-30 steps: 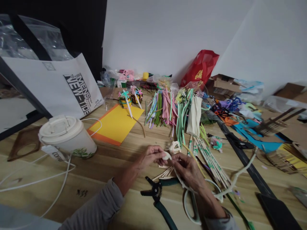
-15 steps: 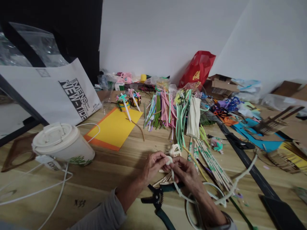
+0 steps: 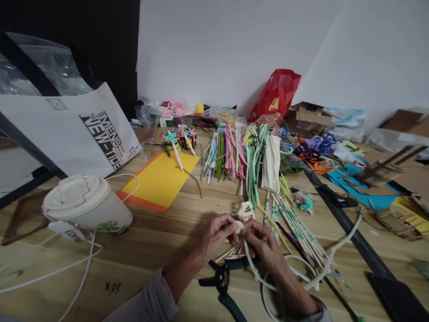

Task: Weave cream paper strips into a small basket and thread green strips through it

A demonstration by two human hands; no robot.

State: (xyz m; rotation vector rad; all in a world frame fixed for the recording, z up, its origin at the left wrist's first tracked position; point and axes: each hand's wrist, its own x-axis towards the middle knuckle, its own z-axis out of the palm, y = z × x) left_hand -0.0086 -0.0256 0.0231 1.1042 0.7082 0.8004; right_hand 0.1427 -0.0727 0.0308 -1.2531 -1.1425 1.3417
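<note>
My left hand (image 3: 217, 233) pinches a small flat white coil (image 3: 239, 226), wound from what looks like a white pipe cleaner. Fingers of my right hand (image 3: 264, 243) close on the coil's other edge, where the pipe cleaner's long tail (image 3: 250, 258) hangs down. That tail runs under my right wrist and on to the right in loose loops. Just beyond my fingertips sits a small cream openwork piece (image 3: 246, 210), partly hidden. Dark-handled pliers (image 3: 221, 276) lie on the table below my hands, next to some short wooden sticks (image 3: 231, 251).
Bundles of coloured pipe cleaners (image 3: 231, 154) and paper-wrapped chopsticks (image 3: 298, 226) lie ahead. Yellow card (image 3: 157, 179) is left of them, with a lidded coffee cup (image 3: 87, 203) and white cable nearer. Farther back stand a printed bag (image 3: 70, 129) and a red bag (image 3: 276, 94).
Both hands keep their pinch on the coil, which has shifted slightly right and turned a little, showing more of its flat face. The rest looks the same apart from a slight camera shift.
</note>
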